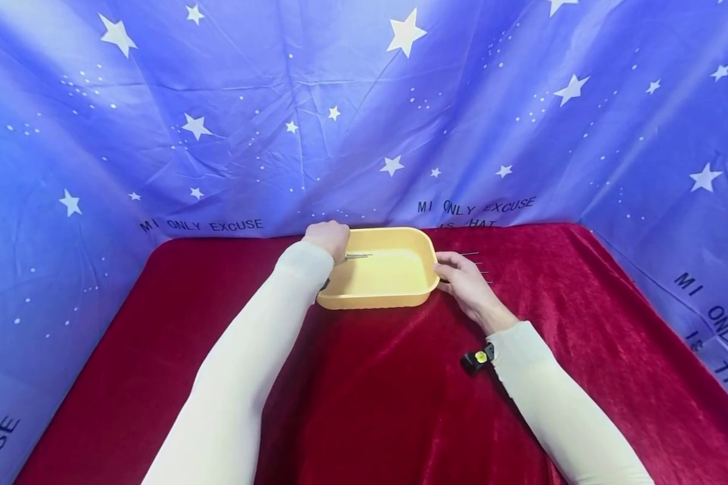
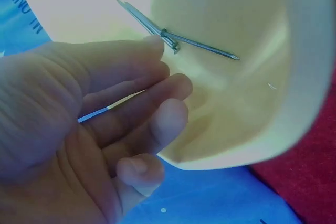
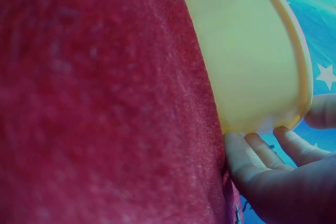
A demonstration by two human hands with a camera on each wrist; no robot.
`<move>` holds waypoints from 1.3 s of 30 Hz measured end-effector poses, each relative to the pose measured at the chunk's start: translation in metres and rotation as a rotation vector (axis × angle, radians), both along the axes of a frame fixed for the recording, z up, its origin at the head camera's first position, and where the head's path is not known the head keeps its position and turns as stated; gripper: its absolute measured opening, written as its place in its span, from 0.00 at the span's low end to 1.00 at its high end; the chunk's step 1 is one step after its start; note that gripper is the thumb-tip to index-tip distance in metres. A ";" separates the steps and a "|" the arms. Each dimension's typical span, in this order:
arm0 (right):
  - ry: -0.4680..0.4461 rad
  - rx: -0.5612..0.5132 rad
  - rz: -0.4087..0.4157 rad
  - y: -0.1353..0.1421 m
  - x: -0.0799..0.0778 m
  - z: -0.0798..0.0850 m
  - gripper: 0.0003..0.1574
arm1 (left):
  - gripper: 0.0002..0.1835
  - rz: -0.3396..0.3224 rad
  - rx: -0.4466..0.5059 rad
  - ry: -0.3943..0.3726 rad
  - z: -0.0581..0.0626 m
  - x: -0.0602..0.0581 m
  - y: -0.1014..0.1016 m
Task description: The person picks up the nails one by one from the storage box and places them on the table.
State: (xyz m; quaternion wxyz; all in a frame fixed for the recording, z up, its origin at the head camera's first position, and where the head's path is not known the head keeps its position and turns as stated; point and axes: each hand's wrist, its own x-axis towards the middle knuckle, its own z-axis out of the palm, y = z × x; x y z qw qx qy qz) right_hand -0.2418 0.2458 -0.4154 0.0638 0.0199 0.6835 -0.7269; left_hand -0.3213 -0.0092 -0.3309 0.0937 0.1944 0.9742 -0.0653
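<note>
A yellow plastic tray stands on the red cloth with nails inside it, two side by side and one crossing near their heads. Over its left end is my left hand, fingers loosely bent. In the left wrist view, the thumb and index fingertips come close to the nail heads, and the nails lie beyond them. At the tray's right end, my right hand rests its fingertips against the outer wall, one finger up by the rim. None of its fingers show inside the tray.
Several more nails lie on the red velvet cloth, just right of my right hand and partly hidden by it. A blue curtain with white stars hangs behind the table and along both sides. A black wrist camera sits at my right cuff.
</note>
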 end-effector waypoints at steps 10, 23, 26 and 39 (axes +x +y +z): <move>0.008 0.000 0.005 -0.001 0.001 0.002 0.27 | 0.10 0.036 0.001 0.030 -0.005 -0.006 0.011; 0.006 -0.001 -0.001 -0.001 0.000 0.001 0.27 | 0.17 -0.013 -0.170 0.045 -0.012 -0.011 0.030; 0.006 -0.003 -0.001 -0.002 0.000 0.000 0.27 | 0.16 -0.009 -0.179 0.030 -0.013 -0.008 0.031; 0.006 0.002 -0.011 -0.002 0.000 0.000 0.27 | 0.17 0.026 -0.343 0.076 -0.013 0.002 0.041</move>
